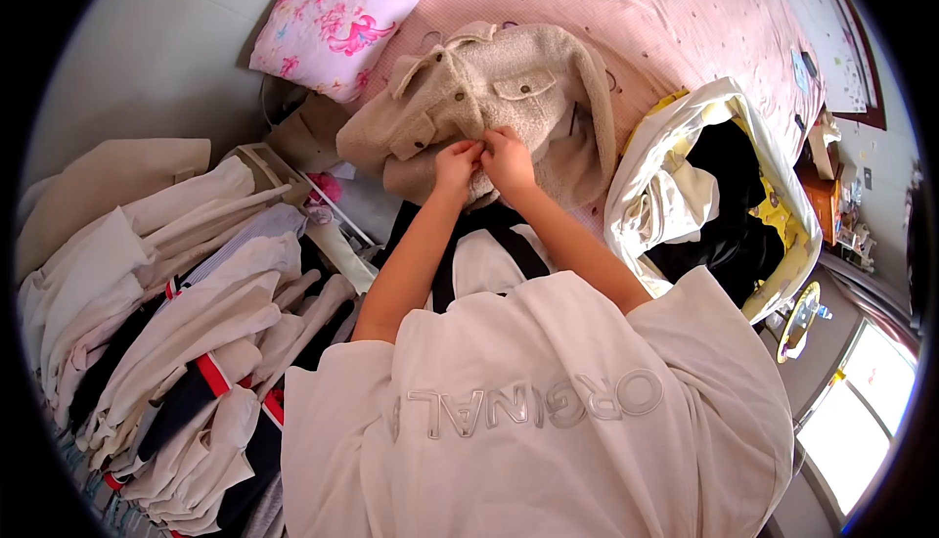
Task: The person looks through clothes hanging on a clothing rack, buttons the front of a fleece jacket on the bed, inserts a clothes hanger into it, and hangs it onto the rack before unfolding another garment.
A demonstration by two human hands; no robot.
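Observation:
A beige fleece jacket point(548, 112) with dark buttons and flap pockets lies on the pink bed point(626, 10). My left hand point(457, 165) and my right hand point(508, 160) meet at the jacket's front edge, below its buttons. The fingers of both hands are pinched together on the fabric, with the fingertips almost touching. Whether a button is between them is too small to tell. Part of a dark hanger shows at the jacket's right side.
Many garments hang on a rack point(256, 168) at the left. A floral pillow point(342, 24) lies at the bed's upper left. To the right stands a white and yellow bag point(787, 196) holding black and white clothes. A window point(861, 421) is at the lower right.

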